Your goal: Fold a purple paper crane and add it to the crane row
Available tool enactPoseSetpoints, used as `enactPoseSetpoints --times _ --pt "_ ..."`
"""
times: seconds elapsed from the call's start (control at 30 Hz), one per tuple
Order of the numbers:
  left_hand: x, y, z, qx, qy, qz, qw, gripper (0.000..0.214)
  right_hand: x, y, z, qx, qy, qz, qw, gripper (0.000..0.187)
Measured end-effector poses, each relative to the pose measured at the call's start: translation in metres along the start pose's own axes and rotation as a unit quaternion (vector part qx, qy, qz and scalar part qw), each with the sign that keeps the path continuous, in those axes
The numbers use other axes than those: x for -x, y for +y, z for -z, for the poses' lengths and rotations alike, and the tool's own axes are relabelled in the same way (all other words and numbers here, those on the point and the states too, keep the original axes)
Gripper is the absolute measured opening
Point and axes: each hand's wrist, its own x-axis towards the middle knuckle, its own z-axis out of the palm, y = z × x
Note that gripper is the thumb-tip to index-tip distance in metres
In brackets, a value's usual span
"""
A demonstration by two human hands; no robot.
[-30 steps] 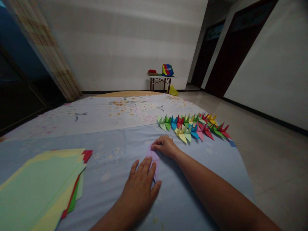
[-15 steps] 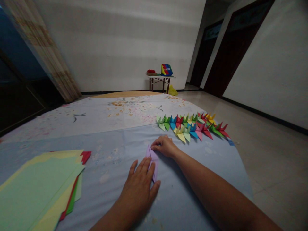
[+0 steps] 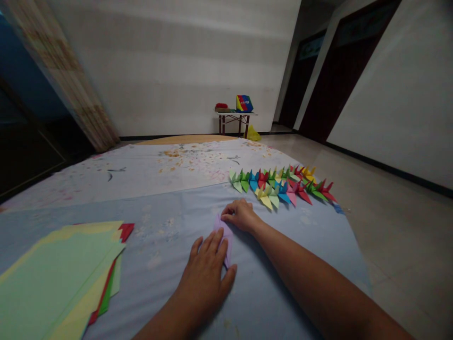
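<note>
A narrow folded piece of purple paper (image 3: 228,241) lies on the blue cloth in front of me. My left hand (image 3: 205,264) rests flat on its near left part, fingers stretched out and thumb apart, covering some of it. At the paper's far right edge, my right hand (image 3: 241,215) has thumb and index finger pinched together on the paper near its pointed tip. Beyond my right hand stand rows of folded paper cranes (image 3: 283,186) in green, blue, red, yellow and pink.
A stack of coloured paper sheets (image 3: 60,274), pale green on top, lies at the left. The round table carries a floral cloth (image 3: 141,165) under the blue one. Against the far wall stands a small table (image 3: 235,114) with a colourful box (image 3: 244,103) on it.
Almost nothing differs. Both hands keep their places on the purple paper; the view has shifted very slightly.
</note>
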Motion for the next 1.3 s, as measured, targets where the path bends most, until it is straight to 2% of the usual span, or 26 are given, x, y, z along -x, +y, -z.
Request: enactPoseSetpoints --times 0.4,0.8,1.1,1.3 --pt "-0.0015 0.0014 0.0043 0.016 0.013 0.005 1.000 0.050 0.0014 -0.0040 0.0009 0.010 0.003 -0.006 1.000 0.015" --pt "-0.0020 -0.0014 -0.0025 0.015 0.028 0.008 0.999 0.050 -0.0003 -0.0073 -0.0014 0.028 0.005 -0.020 0.999 0.017" --pt "-0.0028 0.0013 0.0009 0.003 0.045 0.007 0.999 0.047 0.0003 -0.0100 0.0008 0.037 -0.002 -0.031 0.999 0.036" --pt "-0.0021 -0.0003 -0.0009 0.009 0.044 0.002 0.999 0.049 -0.0053 -0.0100 -0.0058 0.057 0.008 -0.038 0.998 0.038"
